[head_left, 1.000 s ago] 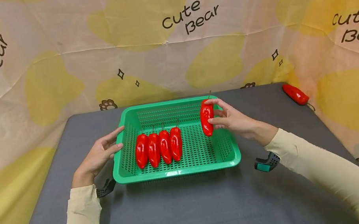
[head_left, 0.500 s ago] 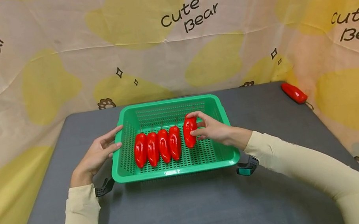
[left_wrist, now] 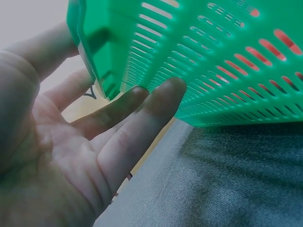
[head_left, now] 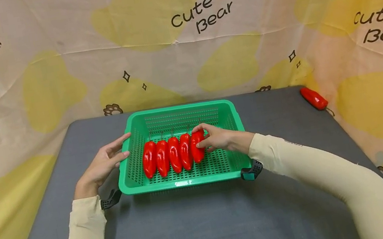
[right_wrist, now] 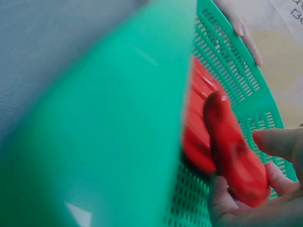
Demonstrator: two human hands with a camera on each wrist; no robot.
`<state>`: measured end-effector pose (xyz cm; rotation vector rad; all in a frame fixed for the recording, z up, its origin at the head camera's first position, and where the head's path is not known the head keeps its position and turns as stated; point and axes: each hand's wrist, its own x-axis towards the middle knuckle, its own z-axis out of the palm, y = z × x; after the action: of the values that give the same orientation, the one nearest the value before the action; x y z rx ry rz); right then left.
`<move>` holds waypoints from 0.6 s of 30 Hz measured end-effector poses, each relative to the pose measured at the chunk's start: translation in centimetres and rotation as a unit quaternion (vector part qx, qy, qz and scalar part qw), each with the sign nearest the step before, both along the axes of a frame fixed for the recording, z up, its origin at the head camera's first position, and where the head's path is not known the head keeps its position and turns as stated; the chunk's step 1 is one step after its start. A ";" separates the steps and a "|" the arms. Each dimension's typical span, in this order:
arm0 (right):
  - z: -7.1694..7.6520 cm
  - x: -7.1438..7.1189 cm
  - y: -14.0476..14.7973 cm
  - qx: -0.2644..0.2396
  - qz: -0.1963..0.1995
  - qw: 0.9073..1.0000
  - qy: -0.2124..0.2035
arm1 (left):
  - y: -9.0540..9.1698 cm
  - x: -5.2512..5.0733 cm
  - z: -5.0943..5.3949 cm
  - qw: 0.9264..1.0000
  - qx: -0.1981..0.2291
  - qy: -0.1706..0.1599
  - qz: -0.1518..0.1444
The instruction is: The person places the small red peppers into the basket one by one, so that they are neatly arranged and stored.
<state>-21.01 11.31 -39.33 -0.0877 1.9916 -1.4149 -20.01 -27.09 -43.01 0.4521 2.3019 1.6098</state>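
A green perforated plastic basket [head_left: 202, 179] stands on the grey table, with several glossy red chili peppers [head_left: 162, 158] side by side in its left half, stems toward the back. My right hand [head_left: 220, 137] reaches over the right side and pinches another red pepper [head_left: 198, 151] between thumb and fingers, close against the right end of the row. The right wrist view shows this held pepper [right_wrist: 232, 151] tilted beside the others, partly cut off by the blurred rim. My left hand [head_left: 101, 166] touches the basket's left rim; its fingers [left_wrist: 137, 127] look extended along the outer wall.
One more red pepper [head_left: 314, 98] lies at the table's back right corner. A patterned cloth [head_left: 160, 26] hangs behind and beside the grey table [head_left: 203, 228]. The basket's raised walls surround the peppers.
My right hand has carried its pepper left and downward, from the basket's right side to the end of the row. My left hand stays at the left rim.
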 end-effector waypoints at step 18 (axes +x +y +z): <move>-0.5 -2.3 -0.2 0.050 0.050 0.996 -0.060 | -0.1 0.0 0.0 1.000 0.027 -0.011 -0.010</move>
<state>-23.30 11.07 -39.87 -0.0543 1.9284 -1.2268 -20.00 -27.24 -42.99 0.4666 2.2368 1.6615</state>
